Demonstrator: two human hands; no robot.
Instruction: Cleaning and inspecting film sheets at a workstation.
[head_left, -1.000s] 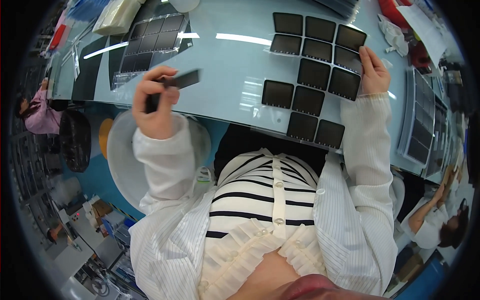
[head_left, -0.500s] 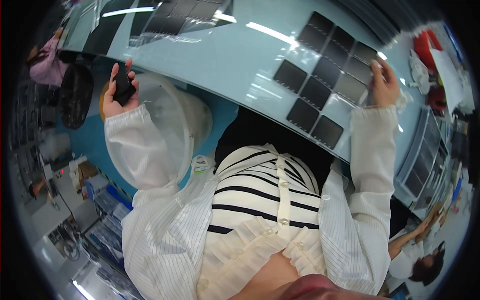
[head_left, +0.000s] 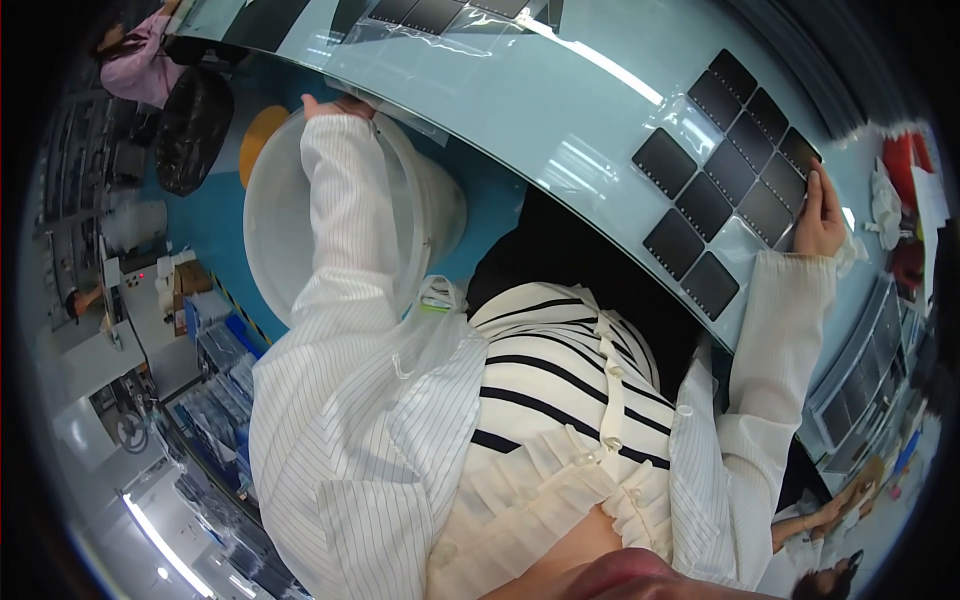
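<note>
My right hand lies at the right side of a group of dark, rounded square pieces, its fingers stretched out. The fingertips touch the edge of the rightmost square. A clear, shiny film seems to lie with these squares on the glass-like tabletop. My left hand reaches to the table's near edge, above a large translucent white bucket. Its thumb sticks out to the left. The other fingers are mostly hidden, and I cannot see whether anything is in them.
More dark squares lie at the far left of the table. A black bag stands on the blue floor beyond the bucket. Red and white items sit at the right, above a framed rack. Other people are at both sides.
My left hand has moved right and up to the table edge; the black piece it held is no longer visible. My right hand stays by the squares. The whole view has shifted.
</note>
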